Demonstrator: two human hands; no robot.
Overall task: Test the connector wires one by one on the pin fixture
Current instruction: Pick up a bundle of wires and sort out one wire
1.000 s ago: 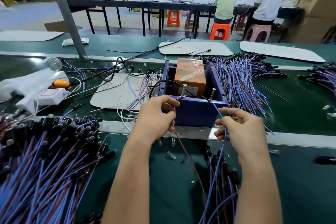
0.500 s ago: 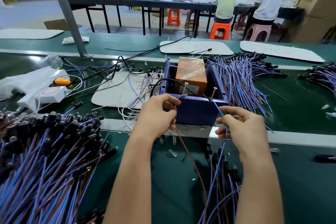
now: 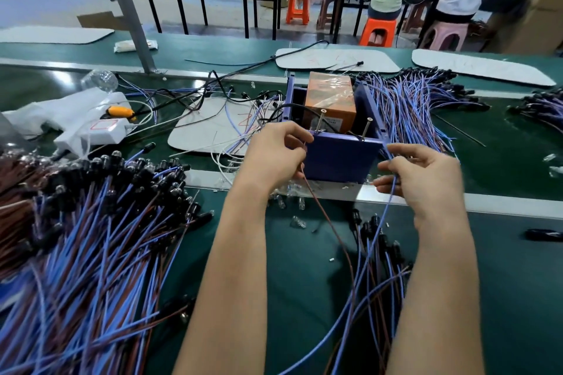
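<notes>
The left hand (image 3: pixel 275 155) pinches a thin brown wire (image 3: pixel 327 224) near the left metal pin (image 3: pixel 319 122) of the purple box fixture (image 3: pixel 341 158). The right hand (image 3: pixel 426 175) pinches a thin blue wire (image 3: pixel 377 231) just right of it.

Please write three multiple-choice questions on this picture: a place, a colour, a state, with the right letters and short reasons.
1. Where is the orange box? A. inside the purple fixture B. on the floor C. on a stool
2. Which colour is the wire in the left hand? A. white B. brown C. yellow
3. How is the grip of the right hand? A. flat, empty B. pinching a blue wire C. bare fist
Answers: A, the fixture's walls surround the box; B, a brown strand hangs from that hand; B, thumb and finger close on the blue strand.
</notes>
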